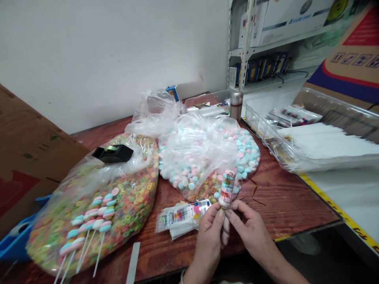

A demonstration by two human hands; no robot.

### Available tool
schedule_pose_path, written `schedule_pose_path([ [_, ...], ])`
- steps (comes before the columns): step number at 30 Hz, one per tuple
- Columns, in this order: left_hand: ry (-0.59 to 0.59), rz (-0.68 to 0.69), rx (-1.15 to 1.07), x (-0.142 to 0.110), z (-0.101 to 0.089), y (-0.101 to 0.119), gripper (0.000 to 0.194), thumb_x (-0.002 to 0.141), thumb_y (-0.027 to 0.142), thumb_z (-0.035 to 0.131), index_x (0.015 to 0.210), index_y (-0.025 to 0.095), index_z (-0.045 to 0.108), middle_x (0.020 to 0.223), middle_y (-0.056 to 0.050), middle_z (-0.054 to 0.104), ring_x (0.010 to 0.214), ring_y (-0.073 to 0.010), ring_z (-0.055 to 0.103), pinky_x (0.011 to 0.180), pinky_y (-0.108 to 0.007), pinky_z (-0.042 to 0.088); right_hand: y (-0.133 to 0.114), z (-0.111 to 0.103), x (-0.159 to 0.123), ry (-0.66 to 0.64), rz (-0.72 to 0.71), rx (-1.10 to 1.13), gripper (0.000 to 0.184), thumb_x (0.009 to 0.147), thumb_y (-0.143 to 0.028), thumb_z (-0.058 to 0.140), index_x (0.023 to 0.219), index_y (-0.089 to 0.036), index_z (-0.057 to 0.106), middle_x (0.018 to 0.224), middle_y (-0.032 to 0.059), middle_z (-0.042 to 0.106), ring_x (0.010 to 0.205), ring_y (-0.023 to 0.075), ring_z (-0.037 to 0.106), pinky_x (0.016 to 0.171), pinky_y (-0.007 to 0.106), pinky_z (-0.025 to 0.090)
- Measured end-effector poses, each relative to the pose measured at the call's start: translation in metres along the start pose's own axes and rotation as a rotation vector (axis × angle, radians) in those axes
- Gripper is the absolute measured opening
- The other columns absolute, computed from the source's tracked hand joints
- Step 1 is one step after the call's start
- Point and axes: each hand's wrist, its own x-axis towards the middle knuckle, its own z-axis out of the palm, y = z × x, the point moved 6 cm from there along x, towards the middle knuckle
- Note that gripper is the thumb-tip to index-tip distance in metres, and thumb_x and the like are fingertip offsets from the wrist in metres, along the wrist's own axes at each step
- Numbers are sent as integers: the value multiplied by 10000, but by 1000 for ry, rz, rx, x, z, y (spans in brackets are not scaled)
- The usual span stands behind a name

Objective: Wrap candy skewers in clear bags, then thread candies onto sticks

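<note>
Right of centre in the lower frame, the left hand (209, 230) and right hand (251, 227) pinch the base of an upright film-wrapped marshmallow candy (227, 186), whose thin wrapper could tear under hard twisting or slip open under a loosened pinch.

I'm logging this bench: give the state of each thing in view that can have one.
Wrapped candy: roughly upright, gathered at its base
Left hand: pinching that base
Right hand: pinching there too
Cereal bag: well filled
Marshmallow skewers: unwrapped, lying on the cereal bag
Marshmallow bag: well filled
Tape dispenser: resting on the cereal bag
Printed wrappers: flat, overlapping
Clear tray: uncovered
Metallic flask: upright
</note>
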Motion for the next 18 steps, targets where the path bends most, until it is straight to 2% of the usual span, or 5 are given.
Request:
schedule_pose_path([
  [4, -164, 101, 215, -5, 5, 31, 439, 859, 415, 641, 1253, 224, 619, 870, -31, 701, 877, -179, 649, 821, -275, 503, -20, -13, -4, -11, -43, -140, 155, 932, -332, 533, 833, -212, 533, 810, 5, 614, 760, 162, 585, 720, 280, 473],
  [6, -256, 134, 177, -8, 9, 45, 603, 797, 472, 698, 1340, 247, 558, 1268, -78, 641, 1271, -289, 497, 1057, -397, 393, -29, -14, -8, -71, -134, -329, 142, 930, -255, 497, 800, -210, 532, 807, 6, 581, 741, 156, 549, 683, 274, 436],
  [10, -398, 170, 145, -14, 13, 56, 656, 777, 734, 525, 1103, 202, 729, 1538, -96, 399, 1416, -412, 294, 1130, -543, 271, -39, -22, -14, -36, -282, -556, 140, 915, -183, 479, 787, -210, 532, 757, -8, 535, 680, 146, 516, 622, 269, 378],
  [14, -400, 232, 445, -16, 7, 52, 911, 815, 799, 79, 875, 243, 797, 1602, 21, 277, 1492, -366, 21, 1184, -546, 9, -47, -41, -16, 150, -294, -546, 199, 935, -218, 500, 736, -217, 516, 709, -24, 503, 636, 135, 491, 598, 262, 363],
  [18, -288, 282, 615, -11, 4, 52, 838, 801, 820, 147, 1124, 315, 733, 1624, 88, 178, 1492, -313, -104, 1187, -528, -26, -53, -35, -26, 78, -267, -401, 203, 945, -241, 482, 743, -221, 502, 722, -25, 479, 648, 135, 465, 599, 253, 367],
])
